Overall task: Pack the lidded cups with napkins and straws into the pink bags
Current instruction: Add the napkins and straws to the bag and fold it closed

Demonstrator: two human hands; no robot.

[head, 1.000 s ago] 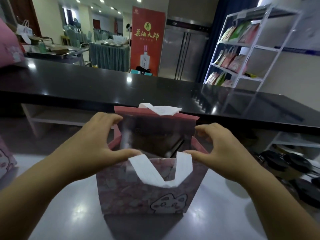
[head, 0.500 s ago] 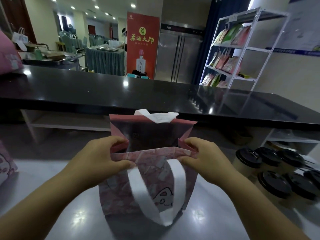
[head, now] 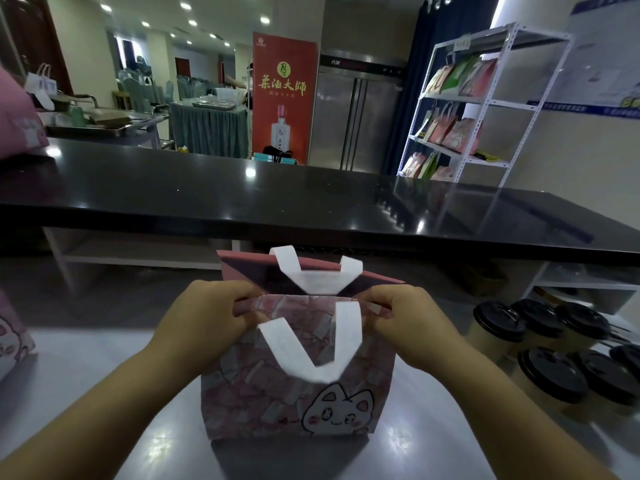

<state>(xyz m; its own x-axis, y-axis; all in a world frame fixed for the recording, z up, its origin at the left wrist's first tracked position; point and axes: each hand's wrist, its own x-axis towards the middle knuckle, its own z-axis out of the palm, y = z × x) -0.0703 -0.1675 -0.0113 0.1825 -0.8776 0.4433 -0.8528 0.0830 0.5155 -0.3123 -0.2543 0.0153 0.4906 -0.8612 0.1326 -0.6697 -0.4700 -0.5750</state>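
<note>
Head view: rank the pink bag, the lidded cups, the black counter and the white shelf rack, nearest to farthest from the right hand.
1. pink bag: its rim is pinched by the right hand.
2. lidded cups: standing just to the hand's right.
3. black counter: beyond the bag.
4. white shelf rack: far back right, behind the counter.

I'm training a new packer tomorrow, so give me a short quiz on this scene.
1. True or false: the pink bag lies flat on the table.
2. Where do the lidded cups in view stand? A: left of the bag. B: right of the bag. C: on the black counter.
3. Fill in: the left hand and right hand each pinch the bag's near ____.

Key: 1 false, it stands upright; 2 B; 3 rim.
</note>
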